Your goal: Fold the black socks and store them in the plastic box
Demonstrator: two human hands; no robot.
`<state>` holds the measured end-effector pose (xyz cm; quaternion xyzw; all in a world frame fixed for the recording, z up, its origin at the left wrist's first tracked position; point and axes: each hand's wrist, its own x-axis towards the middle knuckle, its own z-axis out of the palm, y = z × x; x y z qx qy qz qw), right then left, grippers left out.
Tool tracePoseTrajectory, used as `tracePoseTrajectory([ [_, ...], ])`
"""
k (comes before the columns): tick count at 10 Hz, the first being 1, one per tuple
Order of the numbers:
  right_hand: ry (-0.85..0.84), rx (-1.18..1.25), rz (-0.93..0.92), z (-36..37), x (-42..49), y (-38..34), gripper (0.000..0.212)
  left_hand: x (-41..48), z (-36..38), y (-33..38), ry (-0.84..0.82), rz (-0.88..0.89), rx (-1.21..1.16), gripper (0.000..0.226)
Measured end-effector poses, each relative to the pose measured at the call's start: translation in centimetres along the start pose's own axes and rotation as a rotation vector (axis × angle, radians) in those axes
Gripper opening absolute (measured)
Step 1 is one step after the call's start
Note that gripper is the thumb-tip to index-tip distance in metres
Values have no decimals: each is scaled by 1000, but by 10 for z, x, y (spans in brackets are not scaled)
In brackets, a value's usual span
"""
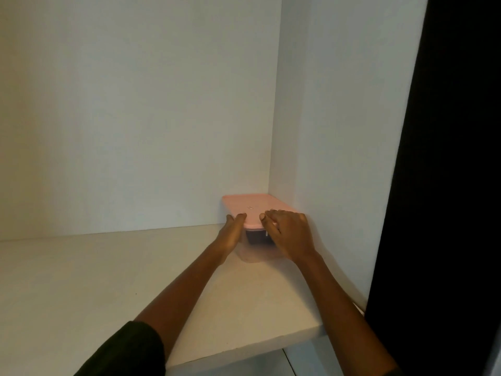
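Both forearms reach forward from the bottom of the view, the left one coming out of a black sleeve, toward a rectangular clear plastic box with a flat pink lid that sits on a white shelf, tucked into the back right corner. The left hand wraps the box's left side, thumb lying on the lid's near edge and fingers curling around the far side. The right hand cups the near right corner, fingers bent over the lid rim, so both hands are grasping the box. Something dark shows through the clear wall between the two palms, most likely the folded black socks, though the blur keeps me from being sure.

Judging by the closed lid and the corner spot, the box is being set in place or pulled out; I cannot tell which. To do it well, keep the thumbs pressing down on the lid so it stays seated, and keep the base flat on the shelf. Slide the box, don't lift it. The right knuckles are close to the side wall, so leave them room before letting go
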<state>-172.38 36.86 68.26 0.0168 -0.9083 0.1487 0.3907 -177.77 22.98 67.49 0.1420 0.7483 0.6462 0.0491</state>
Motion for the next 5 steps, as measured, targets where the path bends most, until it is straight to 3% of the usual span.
tracePoseTrajectory([
  [3,67,-14,-11,-2,-5,-8,71,-34,-2,7,-30,31,-164,57],
  [4,91,-9,-3,-1,-4,-12,64,-33,-13,7,54,-7,-18,71],
  [5,101,-19,65,-3,-1,-14,41,-34,-28,0,208,-41,212,76],
])
